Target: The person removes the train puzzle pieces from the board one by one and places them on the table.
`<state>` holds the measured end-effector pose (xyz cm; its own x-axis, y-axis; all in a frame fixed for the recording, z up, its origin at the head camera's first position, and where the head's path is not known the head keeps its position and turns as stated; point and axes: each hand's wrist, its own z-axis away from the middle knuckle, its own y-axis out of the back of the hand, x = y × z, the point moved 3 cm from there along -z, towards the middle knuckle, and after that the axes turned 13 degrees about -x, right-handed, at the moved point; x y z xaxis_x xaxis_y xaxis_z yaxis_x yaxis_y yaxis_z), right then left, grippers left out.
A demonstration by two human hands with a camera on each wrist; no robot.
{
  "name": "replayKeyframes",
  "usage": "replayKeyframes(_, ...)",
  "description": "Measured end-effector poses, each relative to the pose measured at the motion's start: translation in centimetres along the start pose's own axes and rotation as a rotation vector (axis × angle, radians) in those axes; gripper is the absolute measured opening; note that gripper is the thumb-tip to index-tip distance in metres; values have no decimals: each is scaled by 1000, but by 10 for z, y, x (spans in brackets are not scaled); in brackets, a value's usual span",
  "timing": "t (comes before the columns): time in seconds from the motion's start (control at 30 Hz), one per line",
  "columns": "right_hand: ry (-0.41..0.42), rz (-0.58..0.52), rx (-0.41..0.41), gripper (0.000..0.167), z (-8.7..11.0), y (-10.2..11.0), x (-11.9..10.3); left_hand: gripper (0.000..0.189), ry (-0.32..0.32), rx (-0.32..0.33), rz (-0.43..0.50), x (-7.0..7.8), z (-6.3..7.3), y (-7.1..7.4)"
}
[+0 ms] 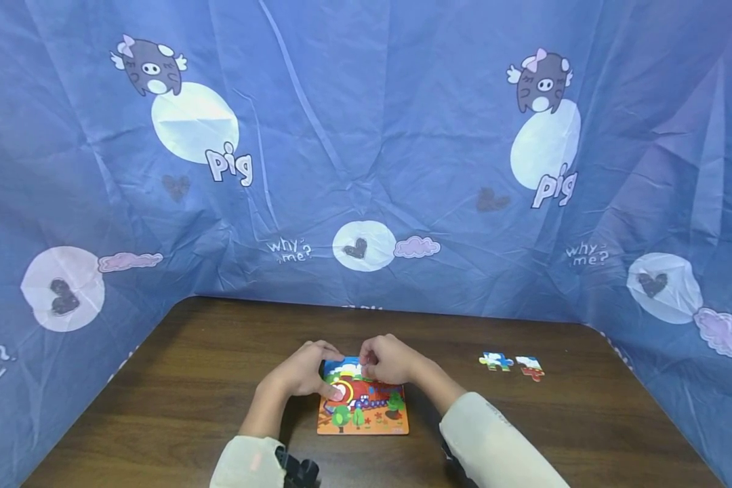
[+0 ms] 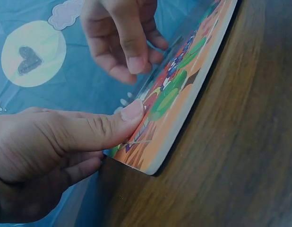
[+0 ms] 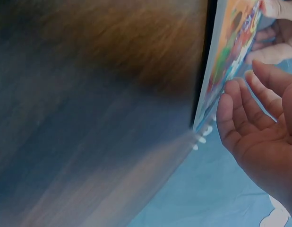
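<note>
A jigsaw puzzle point(image 1: 375, 420) in a flat tray shows a red train, green trees and orange ground. My left hand point(image 1: 305, 369) holds its left side, the thumb point(image 2: 133, 111) pressing on the picture and the other fingers round the edge. Over the upper part of the picture is my right hand point(image 1: 390, 359), its fingers point(image 3: 225, 106) loosely bent, thumb apart from them and nothing seen between. Two loose puzzle pieces lie to the right on the table: a blue, white and yellow one point(image 1: 496, 360) and a blue, white and red one point(image 1: 530, 367).
The brown wooden table point(image 1: 189, 393) has rounded far corners. A blue cloth point(image 1: 366, 169) printed with pigs, hearts and clouds hangs behind it and along both sides. A black wrist camera point(image 1: 299, 469) sits at the left sleeve.
</note>
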<state>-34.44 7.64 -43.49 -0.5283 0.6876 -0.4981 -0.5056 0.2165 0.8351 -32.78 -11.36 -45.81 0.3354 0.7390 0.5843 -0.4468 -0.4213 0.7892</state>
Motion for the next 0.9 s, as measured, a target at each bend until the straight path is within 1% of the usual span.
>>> replayKeyframes(0.17,-10,-12,-33,5,-5,-8,-4,61,-22,6,-4,0,0,1)
replayKeyframes(0.23,-16,-26,-39,6,-6,-12,-4,61,-42,7,-5,-1,0,1)
replayKeyframes(0.4,-19,-54,-23,10,-8,-16,-4,61,-71,-1,2,-2,-1,1)
replayKeyframes(0.7,-25,-65,3,14,-11,-18,-3,62,-66,-4,23,-4,-3,-1)
replayKeyframes(0.9,-49,-111,-4,14,-13,-19,-4,60,-61,12,27,-5,-1,-1)
